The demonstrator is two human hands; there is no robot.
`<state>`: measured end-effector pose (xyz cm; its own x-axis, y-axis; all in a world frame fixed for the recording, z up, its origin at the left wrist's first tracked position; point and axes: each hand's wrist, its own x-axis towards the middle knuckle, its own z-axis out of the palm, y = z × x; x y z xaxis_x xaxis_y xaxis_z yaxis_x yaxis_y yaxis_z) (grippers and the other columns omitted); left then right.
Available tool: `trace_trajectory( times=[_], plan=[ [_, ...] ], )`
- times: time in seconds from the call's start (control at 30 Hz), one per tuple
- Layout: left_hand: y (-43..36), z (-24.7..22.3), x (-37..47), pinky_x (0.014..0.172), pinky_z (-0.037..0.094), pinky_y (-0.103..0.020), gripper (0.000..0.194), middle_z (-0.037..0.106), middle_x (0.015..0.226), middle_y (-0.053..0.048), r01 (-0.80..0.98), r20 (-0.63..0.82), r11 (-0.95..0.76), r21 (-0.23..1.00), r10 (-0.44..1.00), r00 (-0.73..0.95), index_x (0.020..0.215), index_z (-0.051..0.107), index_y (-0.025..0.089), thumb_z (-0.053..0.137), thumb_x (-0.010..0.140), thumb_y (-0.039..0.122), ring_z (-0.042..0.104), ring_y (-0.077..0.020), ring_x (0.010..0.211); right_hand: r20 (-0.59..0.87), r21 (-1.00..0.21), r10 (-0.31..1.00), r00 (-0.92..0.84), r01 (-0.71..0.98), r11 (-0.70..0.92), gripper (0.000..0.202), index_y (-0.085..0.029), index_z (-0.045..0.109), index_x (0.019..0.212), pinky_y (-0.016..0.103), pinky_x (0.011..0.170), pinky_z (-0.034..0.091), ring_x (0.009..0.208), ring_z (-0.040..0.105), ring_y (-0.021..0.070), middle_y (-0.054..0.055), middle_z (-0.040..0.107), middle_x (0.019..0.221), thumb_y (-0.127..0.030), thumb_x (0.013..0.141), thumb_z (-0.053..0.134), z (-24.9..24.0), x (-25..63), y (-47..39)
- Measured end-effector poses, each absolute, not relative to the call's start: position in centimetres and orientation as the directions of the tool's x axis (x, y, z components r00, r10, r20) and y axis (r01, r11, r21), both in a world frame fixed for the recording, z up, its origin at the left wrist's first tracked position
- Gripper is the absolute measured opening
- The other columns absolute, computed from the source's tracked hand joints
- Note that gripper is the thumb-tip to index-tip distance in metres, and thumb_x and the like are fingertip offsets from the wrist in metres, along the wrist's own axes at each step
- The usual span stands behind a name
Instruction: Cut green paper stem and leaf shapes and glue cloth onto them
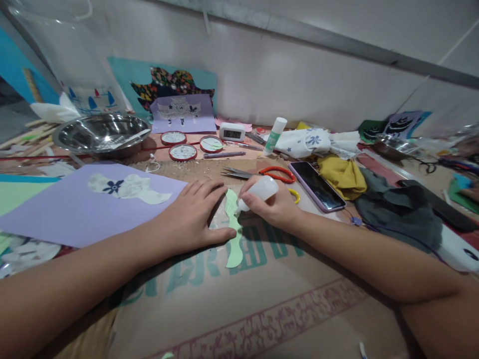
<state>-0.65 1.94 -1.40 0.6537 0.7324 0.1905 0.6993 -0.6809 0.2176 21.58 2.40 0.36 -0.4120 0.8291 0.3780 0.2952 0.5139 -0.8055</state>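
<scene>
A wavy light green paper strip (235, 249) lies on the printed cardboard (239, 309) in front of me. My left hand (196, 214) rests flat with fingers spread, its thumb and fingertips on the strip's left edge. In my right hand (271, 204) is a white squeeze bottle (262, 188), tilted, with its nozzle at the strip's right edge near the upper part. The upper part of the strip looks wet and shiny. On the left, a purple sheet (108, 219) carries a white fabric cutout (140, 188) with a dark flower.
Behind my hands lie red-handled scissors (277, 173), a phone (317, 187), a glue stick (275, 136), a small clock (232, 132) and several round red-rimmed dishes. A metal bowl (101, 132) stands back left. Yellow cloth (342, 177) and dark cloth (396, 209) lie right.
</scene>
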Motion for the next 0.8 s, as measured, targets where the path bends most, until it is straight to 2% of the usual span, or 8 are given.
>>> trace_trajectory(
  times=[0.47, 0.63, 0.8],
  plan=[
    [1.83, -1.22, -0.44, 0.114, 0.035, -0.055, 0.083, 0.047, 0.151, -0.021, 0.733, 0.234, -0.646, 0.213, 0.762, 0.604, 0.144, 0.048, 0.009, 0.058, 0.086, 0.066, 0.044, -0.0393, 0.137, 0.381, -0.801, 0.833, -0.401, 0.307, 0.514, 0.024, -0.017, 0.062, 0.081, 0.023, 0.054, 0.043, 0.058, 0.055, 0.0124, 0.0, 0.061, 0.065, -0.04, 0.087, 0.065, 0.21, 21.52, 2.59],
    [1.84, -1.26, -0.48, 0.113, 0.036, -0.056, 0.076, 0.049, 0.149, -0.021, 0.714, 0.238, -0.659, 0.236, 0.752, 0.615, 0.137, 0.054, 0.01, 0.06, 0.084, 0.065, 0.045, -0.0401, 0.136, 0.357, -0.819, 0.834, -0.42, 0.29, 0.496, 0.023, -0.017, 0.063, 0.084, 0.023, 0.051, 0.042, 0.057, 0.053, 0.012, -0.001, 0.06, 0.064, -0.04, 0.086, 0.066, 0.14, 21.55, 2.44],
    [2.14, -1.41, -0.44, 0.109, 0.039, -0.055, 0.073, 0.051, 0.145, -0.021, 0.703, 0.277, -0.674, 0.229, 0.737, 0.616, 0.135, 0.054, 0.011, 0.062, 0.085, 0.064, 0.047, -0.0393, 0.133, 0.396, -0.806, 0.83, -0.393, 0.286, 0.519, 0.023, -0.018, 0.063, 0.083, 0.024, 0.053, 0.043, 0.058, 0.055, 0.0129, 0.0, 0.061, 0.065, -0.04, 0.086, 0.067, 0.08, 21.53, 2.44]
  ],
)
